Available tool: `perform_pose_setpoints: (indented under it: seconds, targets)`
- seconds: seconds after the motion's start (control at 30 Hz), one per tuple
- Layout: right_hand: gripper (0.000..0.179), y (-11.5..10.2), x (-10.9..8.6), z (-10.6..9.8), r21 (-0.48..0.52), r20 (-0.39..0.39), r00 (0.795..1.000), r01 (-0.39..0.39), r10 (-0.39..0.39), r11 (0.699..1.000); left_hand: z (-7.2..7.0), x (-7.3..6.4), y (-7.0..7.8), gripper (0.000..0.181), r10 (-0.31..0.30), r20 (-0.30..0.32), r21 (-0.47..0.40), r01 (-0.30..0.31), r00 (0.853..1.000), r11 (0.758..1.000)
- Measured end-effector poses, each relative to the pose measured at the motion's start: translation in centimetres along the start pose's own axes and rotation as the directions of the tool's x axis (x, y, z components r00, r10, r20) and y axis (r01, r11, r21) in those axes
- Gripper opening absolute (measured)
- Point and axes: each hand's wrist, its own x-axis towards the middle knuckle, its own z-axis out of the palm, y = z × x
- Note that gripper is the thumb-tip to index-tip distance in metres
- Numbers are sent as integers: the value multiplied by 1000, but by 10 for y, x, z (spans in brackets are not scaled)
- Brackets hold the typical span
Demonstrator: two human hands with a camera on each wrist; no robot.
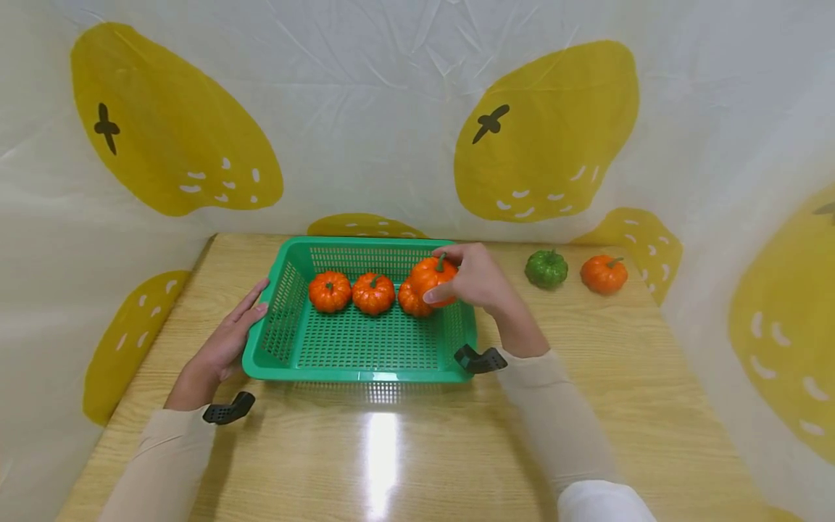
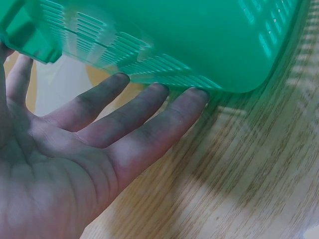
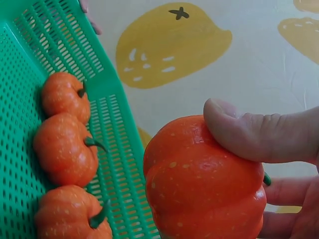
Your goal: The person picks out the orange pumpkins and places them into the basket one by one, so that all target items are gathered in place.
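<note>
My right hand (image 1: pixel 479 279) grips an orange toy pumpkin (image 3: pixel 207 181) above the right end of a green plastic basket (image 1: pixel 359 375), thumb on one side and fingers on the other. Inside the basket, three more orange pumpkins stand in a row: a left one (image 1: pixel 329 292), a middle one (image 1: pixel 373 293) and a right one (image 1: pixel 414 299), which the held pumpkin partly covers in the head view. At the basket's left end, my left hand (image 2: pixel 75 149) has its fingers extended, their tips against the slatted outer wall.
Right of the basket, a green pumpkin (image 1: pixel 546 270) and another orange pumpkin (image 1: pixel 604 275) sit on the wooden table (image 1: pixel 313 457). A pale sheet (image 1: pixel 365 123) printed with yellow fruit hangs behind the table and along its sides.
</note>
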Motion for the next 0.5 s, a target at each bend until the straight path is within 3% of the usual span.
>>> perform_pose_setpoints:
  seconds: [0.5]
  targets:
    - [71,-11,7,17,-85,41,998,50,-47,995,0,0,0,62,-4,5,-5,4,1000,1000]
